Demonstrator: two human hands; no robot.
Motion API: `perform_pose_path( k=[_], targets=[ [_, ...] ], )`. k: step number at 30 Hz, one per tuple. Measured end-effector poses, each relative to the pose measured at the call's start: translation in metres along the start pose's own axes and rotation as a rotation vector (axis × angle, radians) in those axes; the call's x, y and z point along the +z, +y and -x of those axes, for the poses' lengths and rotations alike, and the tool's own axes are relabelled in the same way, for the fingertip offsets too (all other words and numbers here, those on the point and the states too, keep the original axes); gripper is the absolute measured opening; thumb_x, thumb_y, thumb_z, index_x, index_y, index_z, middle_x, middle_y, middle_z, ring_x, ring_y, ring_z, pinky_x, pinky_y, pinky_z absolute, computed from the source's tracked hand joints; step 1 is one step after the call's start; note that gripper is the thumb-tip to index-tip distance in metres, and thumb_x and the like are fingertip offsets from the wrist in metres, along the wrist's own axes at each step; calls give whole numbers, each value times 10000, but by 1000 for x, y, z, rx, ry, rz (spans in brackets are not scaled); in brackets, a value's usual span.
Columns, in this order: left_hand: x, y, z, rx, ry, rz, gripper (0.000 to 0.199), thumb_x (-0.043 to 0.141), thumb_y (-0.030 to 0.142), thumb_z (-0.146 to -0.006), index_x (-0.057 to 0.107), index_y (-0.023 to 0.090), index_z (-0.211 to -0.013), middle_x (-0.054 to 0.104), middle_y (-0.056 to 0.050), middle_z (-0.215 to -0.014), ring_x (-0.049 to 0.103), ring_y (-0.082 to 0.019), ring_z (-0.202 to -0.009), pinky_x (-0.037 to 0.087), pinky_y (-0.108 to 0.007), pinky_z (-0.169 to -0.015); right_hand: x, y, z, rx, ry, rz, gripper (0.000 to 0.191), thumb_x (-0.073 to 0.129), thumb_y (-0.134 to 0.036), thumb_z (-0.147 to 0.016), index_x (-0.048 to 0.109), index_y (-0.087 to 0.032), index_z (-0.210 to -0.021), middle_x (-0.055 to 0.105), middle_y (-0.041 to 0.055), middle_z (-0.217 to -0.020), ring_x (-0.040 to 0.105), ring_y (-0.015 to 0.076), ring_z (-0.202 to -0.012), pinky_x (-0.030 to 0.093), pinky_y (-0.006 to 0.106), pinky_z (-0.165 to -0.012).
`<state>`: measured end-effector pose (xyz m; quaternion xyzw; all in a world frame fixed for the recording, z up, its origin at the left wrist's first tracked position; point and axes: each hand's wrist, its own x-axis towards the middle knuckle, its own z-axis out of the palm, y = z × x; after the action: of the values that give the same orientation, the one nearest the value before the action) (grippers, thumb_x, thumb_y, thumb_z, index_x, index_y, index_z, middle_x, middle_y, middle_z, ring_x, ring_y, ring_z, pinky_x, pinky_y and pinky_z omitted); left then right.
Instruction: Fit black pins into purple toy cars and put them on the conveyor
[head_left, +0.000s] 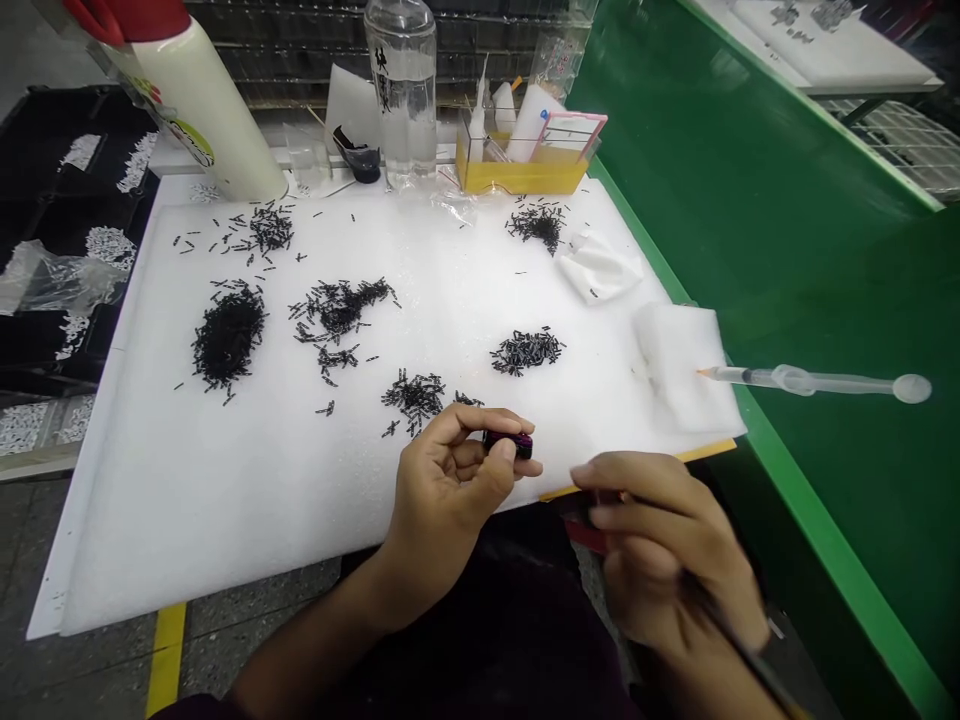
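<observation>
My left hand (450, 490) pinches a small glossy black piece with a magenta sheen (510, 443) between thumb and fingers, above the front edge of a white foam sheet (300, 530). To its right, my right hand (667, 545) is blurred, its fingers curled around a thin dark tool (739, 640) whose shaft slants down to the lower right. The two hands are apart. Small black parts lie in a pile (414, 397) just behind my left hand, and another pile (527, 351) sits farther back.
More black piles (229, 335) lie leftward. A syringe (817, 381) rests at a foam block (682, 365) on the right, near a green partition (787, 250). Along the back stand a cream bottle (210, 110), a clear bottle (409, 110) and a yellow box (521, 178).
</observation>
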<state>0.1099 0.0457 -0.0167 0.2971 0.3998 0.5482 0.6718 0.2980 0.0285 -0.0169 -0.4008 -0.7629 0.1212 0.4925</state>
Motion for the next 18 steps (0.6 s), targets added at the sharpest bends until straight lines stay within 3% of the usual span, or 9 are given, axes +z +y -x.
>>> perform_pose_path(
  k=[2,5,10,14,18],
  targets=[
    [0,0,0,0,-27,-13,32,848,227,-986,823,211,-999,849,7,-1042,851,-119,-852,699,-172,-831,8,1,-11,-64,-56,30,156,669,-109,-1055,737,-172,-1181,817,113,-1112,812,226,-987,701,343,-789],
    [0,-1,0,13,-49,-30,53,839,251,-999,821,215,-1032,859,-9,-1051,839,-124,-930,689,-172,-866,18,3,-17,-115,-47,52,374,740,43,-949,739,-138,-1276,813,127,-1181,802,226,-1053,700,336,-826],
    [-3,-1,2,2,-108,-71,97,775,310,-1058,810,234,-1107,857,-24,-1178,831,-139,-1050,677,-188,-939,19,11,-8,-191,-49,109,440,721,70,-937,738,-73,-1353,786,174,-1255,777,263,-1112,698,384,-838],
    [-8,-1,3,-21,-171,-158,257,759,316,-1073,759,300,-1330,816,-22,-1346,806,-158,-1165,663,-216,-1015,15,14,-11,-171,-47,99,414,730,86,-923,756,-76,-1303,795,172,-1190,782,247,-1037,686,374,-786],
    [-8,-3,2,-22,-158,-246,248,737,334,-1088,756,267,-1326,866,-22,-1172,839,-144,-1057,674,-196,-977,12,12,-19,-108,-46,75,426,740,75,-930,752,-144,-1296,807,128,-1132,790,226,-974,680,357,-759]
  ],
)
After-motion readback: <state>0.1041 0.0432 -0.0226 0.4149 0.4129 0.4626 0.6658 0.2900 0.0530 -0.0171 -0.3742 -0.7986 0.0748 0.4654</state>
